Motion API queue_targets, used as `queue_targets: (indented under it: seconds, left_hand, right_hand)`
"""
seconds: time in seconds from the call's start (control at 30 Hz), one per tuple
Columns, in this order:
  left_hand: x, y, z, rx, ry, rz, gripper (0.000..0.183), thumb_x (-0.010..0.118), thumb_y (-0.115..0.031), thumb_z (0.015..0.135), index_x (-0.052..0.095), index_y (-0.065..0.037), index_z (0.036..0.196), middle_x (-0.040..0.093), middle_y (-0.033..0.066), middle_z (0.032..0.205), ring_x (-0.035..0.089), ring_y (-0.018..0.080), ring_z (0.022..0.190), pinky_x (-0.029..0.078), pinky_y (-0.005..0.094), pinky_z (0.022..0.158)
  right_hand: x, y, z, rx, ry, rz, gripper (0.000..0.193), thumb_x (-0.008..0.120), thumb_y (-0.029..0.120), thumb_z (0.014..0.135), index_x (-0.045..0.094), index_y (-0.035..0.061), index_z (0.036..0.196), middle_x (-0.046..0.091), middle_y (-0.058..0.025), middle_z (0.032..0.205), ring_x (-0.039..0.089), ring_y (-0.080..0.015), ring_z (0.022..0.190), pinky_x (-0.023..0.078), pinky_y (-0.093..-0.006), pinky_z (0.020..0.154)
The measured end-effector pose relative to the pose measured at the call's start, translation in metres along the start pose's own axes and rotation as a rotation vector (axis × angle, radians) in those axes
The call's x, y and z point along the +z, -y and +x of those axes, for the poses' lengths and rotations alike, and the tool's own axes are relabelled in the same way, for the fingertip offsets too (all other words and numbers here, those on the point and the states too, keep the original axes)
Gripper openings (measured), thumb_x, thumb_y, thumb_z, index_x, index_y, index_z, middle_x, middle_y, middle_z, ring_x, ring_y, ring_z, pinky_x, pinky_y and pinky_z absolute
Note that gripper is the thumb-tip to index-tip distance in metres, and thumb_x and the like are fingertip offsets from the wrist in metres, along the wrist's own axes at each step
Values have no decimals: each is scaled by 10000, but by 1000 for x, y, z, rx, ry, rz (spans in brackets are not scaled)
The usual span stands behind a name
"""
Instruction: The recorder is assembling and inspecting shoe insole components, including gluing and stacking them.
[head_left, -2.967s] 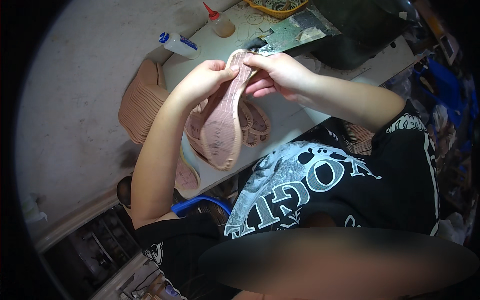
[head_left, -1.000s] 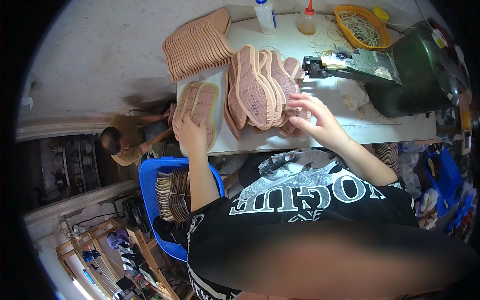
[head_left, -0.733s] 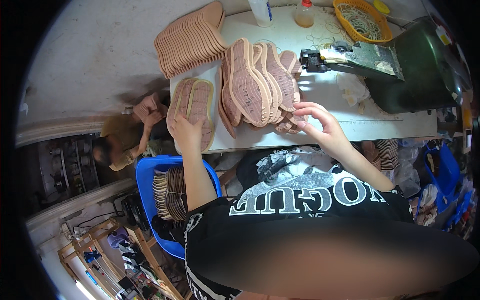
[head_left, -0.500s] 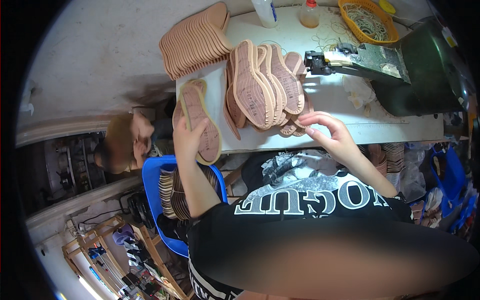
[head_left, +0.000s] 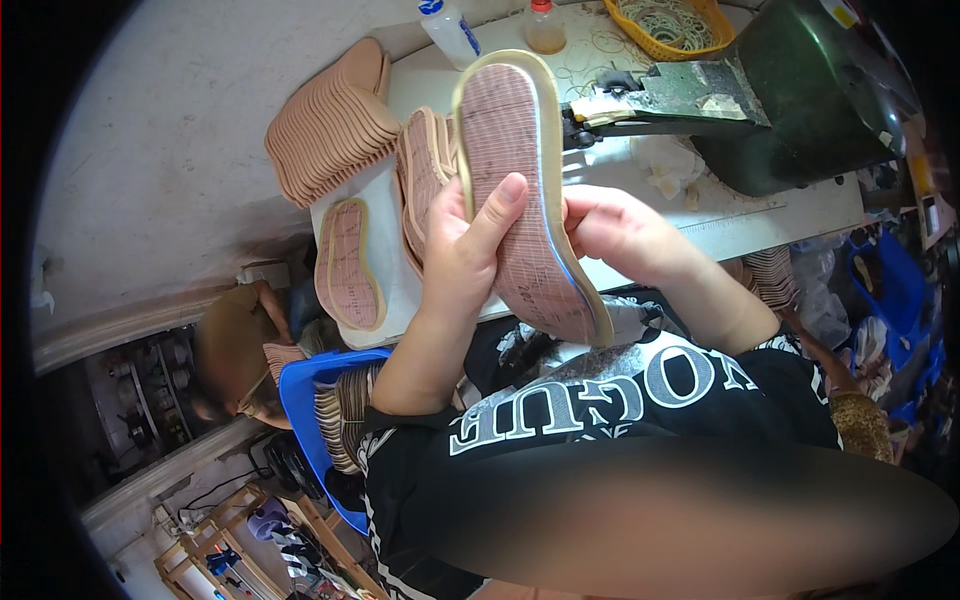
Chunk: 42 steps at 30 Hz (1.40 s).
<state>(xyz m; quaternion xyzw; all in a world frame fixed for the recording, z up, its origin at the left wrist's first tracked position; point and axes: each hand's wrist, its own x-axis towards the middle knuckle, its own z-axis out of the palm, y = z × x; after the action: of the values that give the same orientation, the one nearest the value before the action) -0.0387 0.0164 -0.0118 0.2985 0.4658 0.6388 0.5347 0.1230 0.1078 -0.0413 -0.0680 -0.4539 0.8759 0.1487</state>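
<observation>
A long shoe insole (head_left: 505,130) with a patterned pinkish-brown face and a pale yellow rim is held up over the table's front edge, tilted. My left hand (head_left: 465,240) grips it from the left, thumb pressed across its face. Closed at its right edge is my right hand (head_left: 620,235), fingers bent and partly hidden behind the rim. A similar insole (head_left: 350,265) lies flat at the table's left edge. Behind my left hand sits a pile of insoles (head_left: 425,160), largely covered by the raised one.
A row of tan insoles (head_left: 330,125) leans at the back left. A dark green machine arm (head_left: 680,95) reaches in from the right. Farther back are a white bottle (head_left: 450,35), a red-capped jar (head_left: 545,30) and a yellow basket (head_left: 690,45). A blue bin (head_left: 310,420) stands below left; another person (head_left: 235,350) is beyond.
My left hand has come right from the table's left edge, lifting an insole. My right hand has left the pile for that insole's edge. Another insole now lies uncovered at the left.
</observation>
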Motion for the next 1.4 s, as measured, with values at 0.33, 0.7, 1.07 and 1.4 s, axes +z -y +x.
queue_targets:
  seconds: [0.33,0.7,1.07,1.4]
  left_hand:
    - [23,9,21,150,36,142,270,694,-127,875,609,18,1087,673,74,1010,628,116,873,500,257,788]
    - [32,-13,70,168,-94,262,355,728,-140,821,572,58,1071,654,118,982,638,171,836,519,286,753]
    - [-2,34,168,200,-148,812,531,724,-382,747,656,121,903,622,258,1017,620,322,958,473,399,868]
    - [8,24,181,130,-210,885,627,698,-443,745,632,153,929,568,320,1140,574,356,1069,433,415,947]
  right_hand:
    - [-26,19,-4,-22,-63,-388,224,679,219,874,679,1,822,634,-2,706,561,-51,617,467,-213,569]
    - [-17,25,-13,-12,-92,-235,322,674,241,898,665,-22,1082,690,-31,975,591,-64,863,482,-257,826]
    - [-30,0,-24,-102,-470,-142,312,615,230,934,655,-31,1100,689,-72,1010,624,-94,893,494,-254,821]
    - [-23,-5,-16,-97,-488,30,316,580,193,945,607,-54,1141,679,-123,1043,673,-163,872,542,-267,767]
